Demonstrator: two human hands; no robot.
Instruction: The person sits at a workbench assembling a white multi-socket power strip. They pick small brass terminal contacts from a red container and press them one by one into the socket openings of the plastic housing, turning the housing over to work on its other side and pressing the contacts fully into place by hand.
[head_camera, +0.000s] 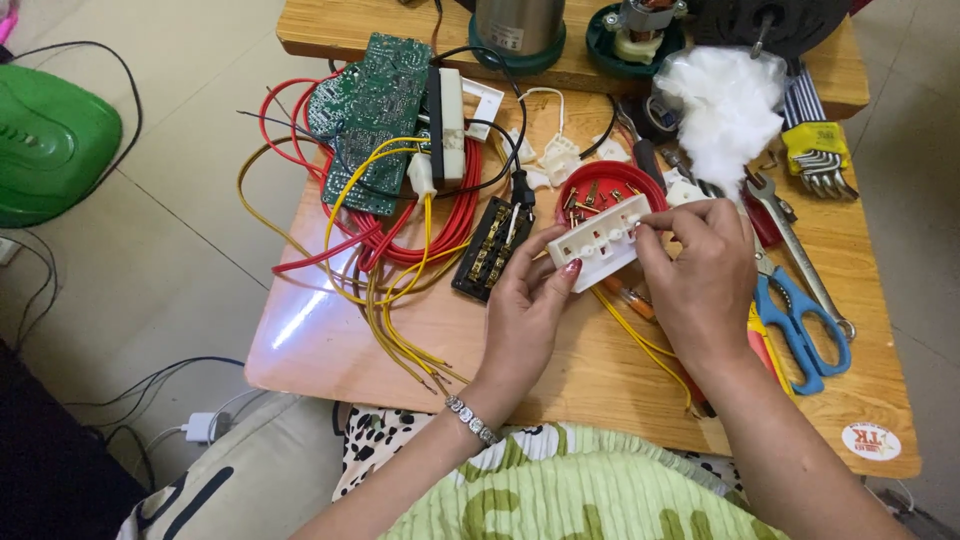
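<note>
Above the wooden table (600, 380), just in front of the round red plastic bowl (612, 180), both hands grip a white rectangular plastic socket housing (598, 238). Left hand (525, 320) is closed on its near end; right hand (700, 275) pinches its far end. Blue-handled scissors (800, 330) lie right of the bowl, red and yellow wires (400, 240) left of it.

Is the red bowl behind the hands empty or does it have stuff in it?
Not empty: the red bowl holds small screws and metal bits, visible above the white plastic piece.
</note>
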